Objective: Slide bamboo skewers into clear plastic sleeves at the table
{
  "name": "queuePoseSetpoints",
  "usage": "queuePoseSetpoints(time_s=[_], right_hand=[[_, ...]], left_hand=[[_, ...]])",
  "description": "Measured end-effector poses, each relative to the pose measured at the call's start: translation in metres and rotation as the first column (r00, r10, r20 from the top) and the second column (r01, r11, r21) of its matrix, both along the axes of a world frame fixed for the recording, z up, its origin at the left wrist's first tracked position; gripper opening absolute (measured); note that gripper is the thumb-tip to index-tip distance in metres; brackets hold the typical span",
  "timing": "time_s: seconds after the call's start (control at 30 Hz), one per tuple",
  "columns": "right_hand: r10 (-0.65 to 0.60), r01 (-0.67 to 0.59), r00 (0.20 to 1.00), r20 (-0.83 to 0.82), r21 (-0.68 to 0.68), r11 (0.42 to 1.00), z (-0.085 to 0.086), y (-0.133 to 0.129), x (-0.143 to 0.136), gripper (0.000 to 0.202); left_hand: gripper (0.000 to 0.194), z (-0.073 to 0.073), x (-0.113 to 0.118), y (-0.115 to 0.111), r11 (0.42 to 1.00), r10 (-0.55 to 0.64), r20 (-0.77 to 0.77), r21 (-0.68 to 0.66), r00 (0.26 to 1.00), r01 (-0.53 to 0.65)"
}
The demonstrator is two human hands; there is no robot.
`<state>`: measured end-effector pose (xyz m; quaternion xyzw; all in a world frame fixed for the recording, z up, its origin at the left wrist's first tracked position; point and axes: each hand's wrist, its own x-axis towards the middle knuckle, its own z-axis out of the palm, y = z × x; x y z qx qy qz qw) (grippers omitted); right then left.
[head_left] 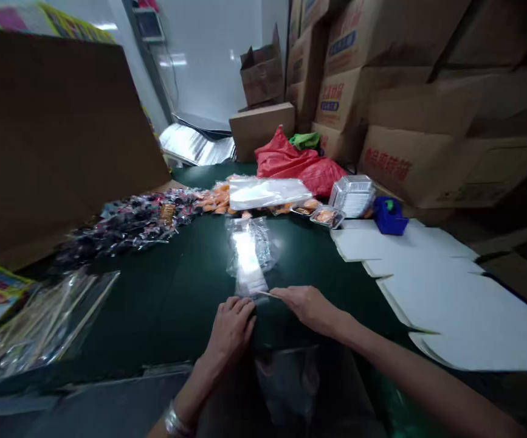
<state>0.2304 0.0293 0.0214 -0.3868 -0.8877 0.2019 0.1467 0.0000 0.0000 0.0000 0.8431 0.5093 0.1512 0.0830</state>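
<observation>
"Mid-table [181, 267], what's there?"
"Clear bags [246, 252]; R hand [309, 308] pinches thin stick [267, 294] at their near end. L hand [232, 324] beside, curled, palm down; can't tell if gripping."
"Tip?"
"Prob. keep stick low, bags flat. Table's R side: white cards [464, 310]; L: bagged sticks [58, 316]."

Pale wall [213, 67] behind, cartons [382, 103] at right

Wall is catching bright streaks of light [173, 60]. Grey strip [148, 67] is slanting down its left side. Cartons are standing stacked high. Dark green counter [185, 267] is stretching below.
</observation>
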Motion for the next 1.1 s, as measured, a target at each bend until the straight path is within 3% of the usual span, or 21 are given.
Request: queuePoseSetpoints(time_s=[0.13, 0.27, 0.37, 0.47, 0.57, 0.77, 0.87, 0.97, 1.03, 1.1], right_hand=[[-0.093, 0.093, 0.985, -0.147, -0.004, 0.996, 0.004, 0.017, -0.011, 0.033], [-0.157, 0.116, 0.952, -0.262, -0.165, 0.979, 0.001, 0.033, -0.024, 0.027], [-0.208, 0.1, 0.922, -0.327, -0.316, 0.943, -0.005, 0.04, -0.032, 0.025], [-0.254, 0.099, 0.895, -0.366, -0.394, 0.914, -0.011, 0.045, -0.034, 0.025], [-0.288, 0.078, 0.871, -0.399, -0.466, 0.882, -0.016, 0.048, -0.03, 0.027], [-0.352, 0.03, 0.807, -0.474, -0.563, 0.826, -0.026, 0.052, -0.024, 0.026], [-0.345, 0.037, 0.798, -0.494, -0.532, 0.846, -0.022, 0.048, -0.026, 0.031], [-0.248, 0.076, 0.863, -0.44, -0.372, 0.925, -0.013, 0.043, -0.029, 0.042], [-0.179, 0.107, 0.943, -0.28, -0.254, 0.961, -0.009, 0.041, -0.03, 0.043], [-0.14, 0.124, 0.987, -0.075, -0.189, 0.974, -0.006, 0.042, -0.03, 0.04]], left_hand=[[0.018, 0.002, -0.006, 0.001, 0.993, 0.101, 0.183, -0.083, 0.978, -0.087], [0.011, 0.011, -0.009, 0.007, 0.929, 0.346, 0.357, -0.26, 0.868, -0.263], [0.024, 0.02, -0.005, 0.017, 0.872, 0.451, 0.27, -0.337, 0.851, -0.355], [0.039, 0.026, 0.004, 0.029, 0.835, 0.481, 0.035, -0.322, 0.876, -0.446], [0.021, 0.026, 0.009, 0.038, 0.819, 0.488, -0.131, -0.272, 0.863, -0.505], [0.011, 0.022, -0.011, 0.048, 0.864, 0.478, 0.112, -0.24, 0.871, -0.443], [0.01, 0.025, -0.021, 0.054, 0.84, 0.497, 0.186, -0.35, 0.847, -0.415], [0.014, 0.027, -0.023, 0.06, 0.713, 0.596, 0.304, -0.626, 0.744, -0.315], [0.029, 0.028, -0.024, 0.063, 0.661, 0.645, 0.348, -0.701, 0.68, -0.269], [0.039, 0.03, -0.026, 0.065, 0.654, 0.661, 0.351, -0.703, 0.663, -0.279]])
